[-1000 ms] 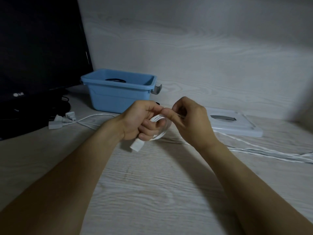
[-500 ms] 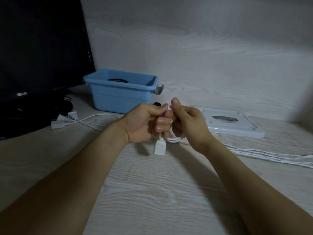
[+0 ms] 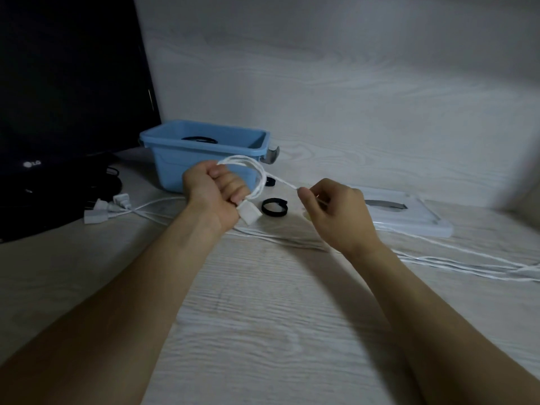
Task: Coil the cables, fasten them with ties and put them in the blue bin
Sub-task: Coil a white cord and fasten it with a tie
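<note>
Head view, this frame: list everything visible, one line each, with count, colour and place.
blue bin: one, light blue, back of the desk, lid off
black loop in bin: one, black, inside the bin
bin lid: one, white, flat on the desk to the right
held cable: one, white, loops gripped by the left hand
loose cables: several strands, white, trailing right across the desk
plugs: about three, white, left by the monitor
tie: one, black, beside the coil
monitor: one, black, far left
desk: one, pale woodgrain
left hand: grips coil
right hand: pinches the strand
</note>
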Motion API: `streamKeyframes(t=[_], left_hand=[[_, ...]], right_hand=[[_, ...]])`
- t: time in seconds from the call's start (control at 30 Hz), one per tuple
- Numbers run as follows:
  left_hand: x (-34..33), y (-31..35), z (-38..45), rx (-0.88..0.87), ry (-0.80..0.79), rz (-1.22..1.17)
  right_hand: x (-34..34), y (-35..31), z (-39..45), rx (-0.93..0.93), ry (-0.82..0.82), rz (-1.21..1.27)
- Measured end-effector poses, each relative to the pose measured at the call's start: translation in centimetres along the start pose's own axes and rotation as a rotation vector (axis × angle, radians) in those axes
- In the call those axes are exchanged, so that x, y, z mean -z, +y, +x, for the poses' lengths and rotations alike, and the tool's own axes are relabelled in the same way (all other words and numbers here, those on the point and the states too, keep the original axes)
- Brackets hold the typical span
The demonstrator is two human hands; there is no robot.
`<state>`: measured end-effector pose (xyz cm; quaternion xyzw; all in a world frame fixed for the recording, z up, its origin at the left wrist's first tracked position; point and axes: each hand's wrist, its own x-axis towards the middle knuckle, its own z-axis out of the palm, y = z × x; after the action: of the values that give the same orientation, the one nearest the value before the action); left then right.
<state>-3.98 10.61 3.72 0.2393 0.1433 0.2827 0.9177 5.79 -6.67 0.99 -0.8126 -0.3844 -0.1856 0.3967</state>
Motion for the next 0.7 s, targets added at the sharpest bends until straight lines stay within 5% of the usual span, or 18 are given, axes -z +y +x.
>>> streamKeyframes(t=[0.23, 0.4, 0.53, 0.7], left_hand=[[0.6, 1.5, 0.9, -0.12, 0.059, -0.152], [0.2, 1.2, 0.8, -0.113, 0.003, -0.207], [-0.3, 0.8, 0.6, -0.156, 0.009, -0.105], [-0.8, -0.6, 0.9, -0.305, 0.017, 0.308]], right_hand=[[-0.5, 0.0, -0.1, 0.007, 0.042, -0.001], [-1.0, 0.1, -0.4, 0.155, -0.181, -0.04], [-1.7, -0.5, -0.9, 0.299, -0.363, 0.019], [-2.1, -1.8, -1.2, 0.4, -0.367, 0.092]])
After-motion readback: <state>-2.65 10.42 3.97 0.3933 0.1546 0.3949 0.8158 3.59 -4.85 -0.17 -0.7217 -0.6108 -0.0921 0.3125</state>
